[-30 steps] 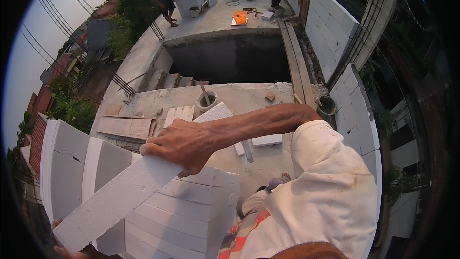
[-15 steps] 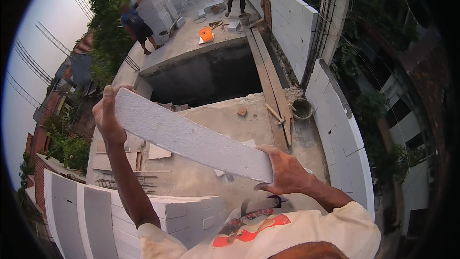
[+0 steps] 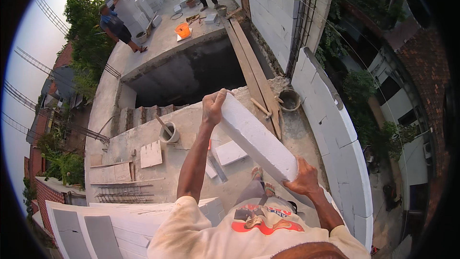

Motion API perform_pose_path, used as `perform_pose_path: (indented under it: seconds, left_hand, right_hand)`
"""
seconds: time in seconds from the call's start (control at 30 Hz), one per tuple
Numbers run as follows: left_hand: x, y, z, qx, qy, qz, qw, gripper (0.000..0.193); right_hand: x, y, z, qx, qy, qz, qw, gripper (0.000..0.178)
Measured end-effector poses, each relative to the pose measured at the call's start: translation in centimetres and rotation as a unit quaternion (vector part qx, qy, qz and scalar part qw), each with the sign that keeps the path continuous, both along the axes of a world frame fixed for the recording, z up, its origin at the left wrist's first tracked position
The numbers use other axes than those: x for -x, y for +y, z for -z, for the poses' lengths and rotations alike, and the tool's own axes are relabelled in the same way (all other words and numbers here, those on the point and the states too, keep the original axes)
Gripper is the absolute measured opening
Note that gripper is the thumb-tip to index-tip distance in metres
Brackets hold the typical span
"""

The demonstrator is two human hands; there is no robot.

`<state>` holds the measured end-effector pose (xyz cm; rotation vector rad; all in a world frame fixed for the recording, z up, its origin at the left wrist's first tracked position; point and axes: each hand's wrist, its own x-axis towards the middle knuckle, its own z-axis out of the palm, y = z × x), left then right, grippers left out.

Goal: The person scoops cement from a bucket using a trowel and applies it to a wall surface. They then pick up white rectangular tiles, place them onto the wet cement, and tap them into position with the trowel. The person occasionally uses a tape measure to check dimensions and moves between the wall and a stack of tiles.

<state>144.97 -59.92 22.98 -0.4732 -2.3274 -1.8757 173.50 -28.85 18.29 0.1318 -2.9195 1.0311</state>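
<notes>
A long white lightweight concrete block [image 3: 258, 136] hangs in the air in front of me, slanting from upper left down to lower right. Around its far upper end my left hand [image 3: 214, 107] is closed, thumb on top. My right hand [image 3: 305, 177] grips the near lower end by the corner. Below the held block, another white block [image 3: 230, 153] lies on the concrete floor. To its left stands a pale bucket [image 3: 169, 133] with a stick-like handle leaning in it.
A deep rectangular opening [image 3: 187, 69] with steps lies ahead, crossed at its right by wooden planks [image 3: 254, 76]. A hammer [image 3: 261, 109] and dark bucket [image 3: 289, 100] sit near the planks. A block wall [image 3: 330, 134] runs along the right. Stacked blocks [image 3: 129, 230] stand lower left. Two people work beyond the opening.
The block has swung rightward and tilted more steeply, with both hands still on it. My left hand moved far to the right. The bucket and floor block have come into fuller view.
</notes>
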Motion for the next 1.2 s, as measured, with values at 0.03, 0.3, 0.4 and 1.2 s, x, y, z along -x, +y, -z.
perform_pose_path:
  seconds: [0.03,0.3,0.4,1.2]
  left_hand:
    - [0.8,1.0,4.0,-0.035,-0.044,0.002,0.998,0.053]
    - [-4.7,8.6,27.1,0.201,-0.238,0.084,0.947,0.061]
    - [-7.3,4.2,32.9,0.332,-0.310,0.173,0.874,0.067]
    - [-1.1,38.7,23.5,0.263,-0.386,0.292,0.835,0.074]
  right_hand:
    - [-0.4,0.7,0.4,-0.027,-0.034,0.013,0.999,0.095]
    - [-4.3,5.9,2.6,-0.147,-0.309,0.167,0.925,0.098]
    - [-8.1,8.8,5.2,-0.177,-0.348,0.208,0.897,0.094]
    - [0.5,31.1,5.9,-0.052,-0.296,0.339,0.892,0.097]
